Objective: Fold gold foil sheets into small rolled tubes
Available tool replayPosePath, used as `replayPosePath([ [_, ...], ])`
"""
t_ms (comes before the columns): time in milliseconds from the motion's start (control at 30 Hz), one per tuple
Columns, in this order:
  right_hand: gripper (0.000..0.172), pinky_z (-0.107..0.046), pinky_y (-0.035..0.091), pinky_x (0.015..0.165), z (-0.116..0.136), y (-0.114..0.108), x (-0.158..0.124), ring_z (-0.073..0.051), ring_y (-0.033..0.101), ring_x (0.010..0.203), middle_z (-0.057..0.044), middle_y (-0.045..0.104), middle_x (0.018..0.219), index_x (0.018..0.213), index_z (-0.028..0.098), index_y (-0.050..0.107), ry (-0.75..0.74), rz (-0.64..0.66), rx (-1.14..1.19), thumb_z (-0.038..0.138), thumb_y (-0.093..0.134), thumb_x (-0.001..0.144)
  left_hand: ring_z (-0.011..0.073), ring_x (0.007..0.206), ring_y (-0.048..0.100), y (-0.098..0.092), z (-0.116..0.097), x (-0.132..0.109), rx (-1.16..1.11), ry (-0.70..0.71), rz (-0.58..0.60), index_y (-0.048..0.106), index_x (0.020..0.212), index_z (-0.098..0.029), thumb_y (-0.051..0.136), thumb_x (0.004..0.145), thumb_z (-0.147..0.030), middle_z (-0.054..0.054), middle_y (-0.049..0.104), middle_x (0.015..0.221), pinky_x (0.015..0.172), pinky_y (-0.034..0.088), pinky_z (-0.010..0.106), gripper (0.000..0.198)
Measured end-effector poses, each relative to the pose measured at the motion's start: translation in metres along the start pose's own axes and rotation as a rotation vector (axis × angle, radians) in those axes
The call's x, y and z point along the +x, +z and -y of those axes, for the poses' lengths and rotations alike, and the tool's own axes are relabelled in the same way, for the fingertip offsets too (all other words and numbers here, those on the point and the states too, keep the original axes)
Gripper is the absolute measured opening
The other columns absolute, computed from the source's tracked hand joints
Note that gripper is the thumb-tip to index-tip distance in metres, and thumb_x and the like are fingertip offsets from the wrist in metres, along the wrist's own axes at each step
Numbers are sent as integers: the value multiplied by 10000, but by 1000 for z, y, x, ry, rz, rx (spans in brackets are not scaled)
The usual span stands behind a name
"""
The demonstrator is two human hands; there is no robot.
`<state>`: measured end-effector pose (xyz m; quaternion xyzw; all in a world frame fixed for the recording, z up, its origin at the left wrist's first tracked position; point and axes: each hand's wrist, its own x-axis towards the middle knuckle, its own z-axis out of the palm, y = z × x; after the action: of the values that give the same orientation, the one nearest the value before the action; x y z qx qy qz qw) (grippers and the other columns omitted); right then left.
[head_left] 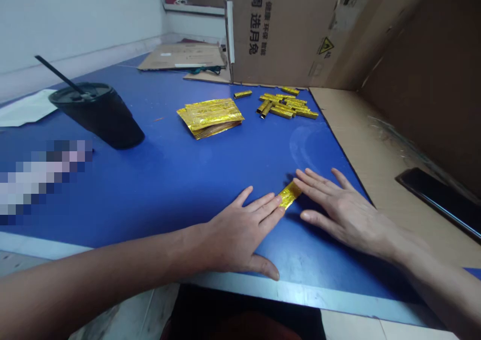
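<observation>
A small piece of gold foil paper lies on the blue table between my hands. My left hand rests palm down with its fingers spread, its fingertips touching the near left end of the foil. At the other end, the fingertips of my right hand touch the foil, with the thumb and fingers apart. Farther back is a stack of flat gold sheets. To its right lie several rolled gold tubes in a loose pile, and a single gold tube is beside them.
A dark cup with a straw stands at the left, near a white paper. On the right, a black phone lies on cardboard. A large cardboard box and flat cardboard are at the back.
</observation>
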<state>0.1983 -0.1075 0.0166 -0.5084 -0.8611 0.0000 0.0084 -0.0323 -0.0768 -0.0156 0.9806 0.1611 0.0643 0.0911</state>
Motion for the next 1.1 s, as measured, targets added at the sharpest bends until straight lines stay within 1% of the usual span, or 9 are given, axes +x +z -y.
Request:
replayPosePath([
  [100,713,-535,168,1032,21,0,-2,-247,239,1286,-150,282,1391,1365,104,240,-132,87,107,564,341,830,279,1316,168,-2,1,1,-35,-12,9,198,1356,-87,242,766,-703,184,208,1411,1038,59,508,854],
  [167,748,-516,179,1037,26,4,-4,-246,198,1298,-173,225,1405,1369,69,212,-139,102,112,574,326,829,277,1318,162,-3,1,1,-47,-14,12,196,1356,-85,243,765,-704,183,204,1412,1038,55,507,857],
  [467,625,-584,174,1010,-10,16,-6,-254,219,1293,-75,267,1409,1363,165,248,-41,68,-19,535,288,861,295,1303,202,-1,2,1,45,-1,0,275,1329,-98,220,767,-706,177,262,1394,1025,42,540,830],
  [633,637,-627,197,977,2,13,-16,-298,214,1288,-81,328,1379,1352,159,283,-25,19,-61,548,309,847,301,1319,131,-13,31,6,133,17,58,384,1271,-169,304,752,-702,90,303,1396,1015,-34,560,749],
  [767,684,-648,200,960,17,14,-25,-317,252,1273,-112,358,1358,1332,129,322,-63,-21,-97,587,316,824,260,1333,85,-24,53,12,159,37,124,360,1283,-193,367,757,-669,60,303,1400,1035,-10,521,709],
  [833,702,-654,208,951,22,15,-26,-327,283,1258,-138,362,1349,1313,104,356,-68,-39,-115,601,305,820,262,1332,93,-26,48,16,170,-1,118,386,1264,-174,354,754,-679,83,321,1389,1036,-8,519,718],
  [933,688,-650,226,945,26,16,-24,-332,333,1231,-168,380,1331,1291,73,386,-67,-54,-131,579,306,830,278,1327,113,-21,20,27,139,-136,44,392,1253,-72,266,758,-706,186,273,1389,1043,17,498,814],
  [1033,644,-654,231,939,26,16,-22,-338,352,1219,-177,404,1315,1284,65,395,-73,-78,-142,528,340,839,261,1334,68,-9,-11,40,-5,-93,17,175,1357,-29,209,739,-737,186,132,1430,1063,75,438,941],
  [1100,619,-661,243,927,25,17,-22,-341,354,1217,-166,409,1316,1283,79,399,-73,-86,-146,513,341,844,250,1337,48,-1,-18,45,-39,-62,31,98,1367,-8,207,740,-737,193,96,1433,1067,81,420,968],
])
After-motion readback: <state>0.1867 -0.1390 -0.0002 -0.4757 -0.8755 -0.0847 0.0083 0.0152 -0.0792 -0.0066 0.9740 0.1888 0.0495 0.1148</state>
